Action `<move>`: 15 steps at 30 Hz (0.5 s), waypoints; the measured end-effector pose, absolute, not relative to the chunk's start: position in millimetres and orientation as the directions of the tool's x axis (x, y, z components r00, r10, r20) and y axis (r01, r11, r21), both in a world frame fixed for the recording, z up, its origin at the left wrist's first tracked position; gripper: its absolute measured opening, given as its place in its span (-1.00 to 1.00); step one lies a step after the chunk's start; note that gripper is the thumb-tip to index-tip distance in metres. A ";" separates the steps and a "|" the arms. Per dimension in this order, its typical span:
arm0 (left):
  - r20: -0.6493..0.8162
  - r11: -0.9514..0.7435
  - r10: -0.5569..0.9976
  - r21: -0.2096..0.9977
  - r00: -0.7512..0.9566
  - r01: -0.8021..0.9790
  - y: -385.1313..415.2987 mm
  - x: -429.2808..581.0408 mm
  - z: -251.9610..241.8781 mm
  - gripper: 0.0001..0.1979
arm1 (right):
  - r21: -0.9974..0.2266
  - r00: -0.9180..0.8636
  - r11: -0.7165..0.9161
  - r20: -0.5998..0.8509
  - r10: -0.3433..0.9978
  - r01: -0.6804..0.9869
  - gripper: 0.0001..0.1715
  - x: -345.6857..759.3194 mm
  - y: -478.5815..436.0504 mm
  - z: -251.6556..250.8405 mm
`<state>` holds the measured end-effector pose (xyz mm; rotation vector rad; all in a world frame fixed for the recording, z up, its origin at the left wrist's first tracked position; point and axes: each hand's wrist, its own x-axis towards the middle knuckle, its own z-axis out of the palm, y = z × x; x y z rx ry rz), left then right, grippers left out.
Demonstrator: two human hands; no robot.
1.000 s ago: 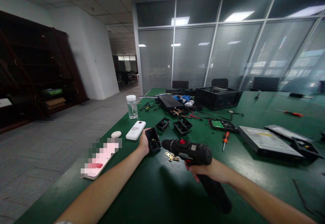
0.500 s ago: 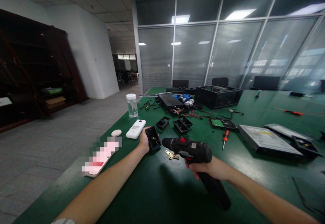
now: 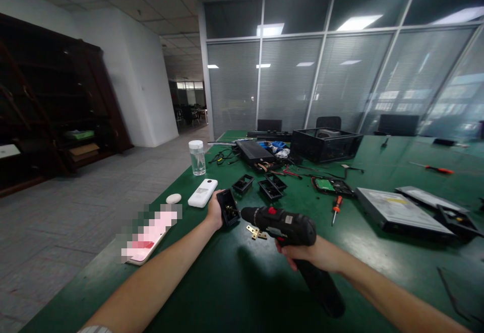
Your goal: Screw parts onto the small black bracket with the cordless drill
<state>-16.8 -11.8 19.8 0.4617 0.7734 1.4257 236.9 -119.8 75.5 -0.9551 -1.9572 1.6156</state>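
My left hand (image 3: pixel 215 211) grips a small black open-faced box (image 3: pixel 229 207), holding it tilted on edge on the green table (image 3: pixel 234 292). My right hand (image 3: pixel 306 253) is closed round the handle of a black cordless drill (image 3: pixel 282 224), whose nose points left at the box's open face. Small brass-coloured hinge pieces (image 3: pixel 256 232) lie on the table just below the drill's nose.
Near the left edge lie a white remote-like device (image 3: pixel 202 193), a white oval object (image 3: pixel 173 198), a phone (image 3: pixel 145 240) and a water bottle (image 3: pixel 197 157). Behind are more black boxes (image 3: pixel 260 186), a small red screwdriver (image 3: pixel 336 207), a disc drive (image 3: pixel 401 211) and an open black computer case (image 3: pixel 325 144).
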 end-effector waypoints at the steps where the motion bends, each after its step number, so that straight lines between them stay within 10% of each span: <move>1: -0.197 0.119 0.980 0.708 -0.032 -0.696 -11.7 -16.8 19.7 -0.75 | -0.968 -0.684 0.089 -0.100 0.723 0.236 -0.83 236.9 -119.2 74.9; 15: -0.200 0.130 0.980 0.712 -0.021 -0.690 -12.9 -16.2 21.2 -0.75 | -0.964 -0.655 0.071 -0.121 0.746 0.258 -0.73 236.4 -121.1 77.7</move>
